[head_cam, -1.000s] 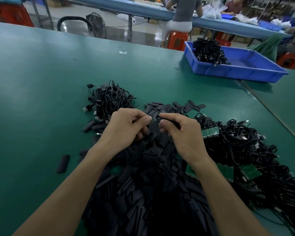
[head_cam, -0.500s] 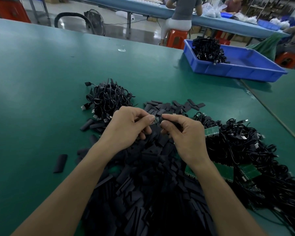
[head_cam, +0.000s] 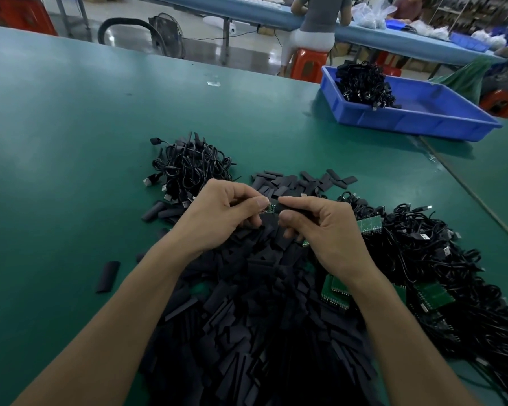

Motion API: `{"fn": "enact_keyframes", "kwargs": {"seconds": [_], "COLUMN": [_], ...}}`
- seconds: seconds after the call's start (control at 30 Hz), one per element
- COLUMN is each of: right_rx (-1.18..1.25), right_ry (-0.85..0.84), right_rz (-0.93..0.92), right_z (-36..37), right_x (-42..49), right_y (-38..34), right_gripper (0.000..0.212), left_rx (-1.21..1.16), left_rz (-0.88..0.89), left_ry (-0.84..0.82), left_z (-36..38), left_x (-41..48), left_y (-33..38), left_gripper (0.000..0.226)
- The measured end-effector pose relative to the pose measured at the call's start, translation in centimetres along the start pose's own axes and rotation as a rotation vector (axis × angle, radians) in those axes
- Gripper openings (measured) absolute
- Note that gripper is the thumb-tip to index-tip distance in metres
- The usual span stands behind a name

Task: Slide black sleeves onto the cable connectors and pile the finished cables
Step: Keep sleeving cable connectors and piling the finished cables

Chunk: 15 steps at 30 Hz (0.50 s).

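Black sleeves (head_cam: 247, 332) on green workshop table (head_cam: 56, 171)

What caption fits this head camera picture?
Left hand pinches the connector; right hand fits a black sleeve on it.

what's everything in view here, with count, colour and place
table: one, green, under everything
sleeve heap: one, black, near centre
lone sleeve: one, black, left of heap
cable pile: one, black, beyond left hand
cable tangle: one, black with green boards, right
tray: one, blue, far right, holding black cables
seated person: one, grey top, far bench
stool: one, orange, under that person
left hand: one, fingers pinching held board
right hand: one, fingers pinching held sleeve
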State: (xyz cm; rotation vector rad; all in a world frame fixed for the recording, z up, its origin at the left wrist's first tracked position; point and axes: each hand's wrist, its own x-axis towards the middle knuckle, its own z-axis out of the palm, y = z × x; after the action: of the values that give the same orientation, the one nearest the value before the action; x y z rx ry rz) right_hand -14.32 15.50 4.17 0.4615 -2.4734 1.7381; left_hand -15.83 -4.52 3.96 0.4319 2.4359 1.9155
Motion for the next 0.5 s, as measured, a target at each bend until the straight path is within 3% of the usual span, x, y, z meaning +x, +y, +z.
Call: {"fn": "enact_keyframes", "kwargs": {"seconds": [0.23, 0.3, 0.5], "right_rx": [-0.026, -0.024, 0.102], "right_ry": [-0.136, -0.146, -0.116], "right_rz": [0.001, 0.000, 0.021], "right_z": [-0.96, -1.09, -0.60], "right_x": [0.00, 0.13, -0.16], "right_y": [-0.50, -0.64, -0.67], "right_gripper": [0.026, 0.027, 0.026], "left_rx": [0.025, -0.005, -0.013], "left_rz": [0.026, 0.030, 0.036], "left_ry": [-0.082, -0.064, 0.012], "left_z": [-0.11, -0.04, 0.14], "left_x": [-0.12, -0.12, 0.02], "left_y": [-0.22, -0.26, -0.60], "left_gripper": [0.010, 0.003, 0.009]}}
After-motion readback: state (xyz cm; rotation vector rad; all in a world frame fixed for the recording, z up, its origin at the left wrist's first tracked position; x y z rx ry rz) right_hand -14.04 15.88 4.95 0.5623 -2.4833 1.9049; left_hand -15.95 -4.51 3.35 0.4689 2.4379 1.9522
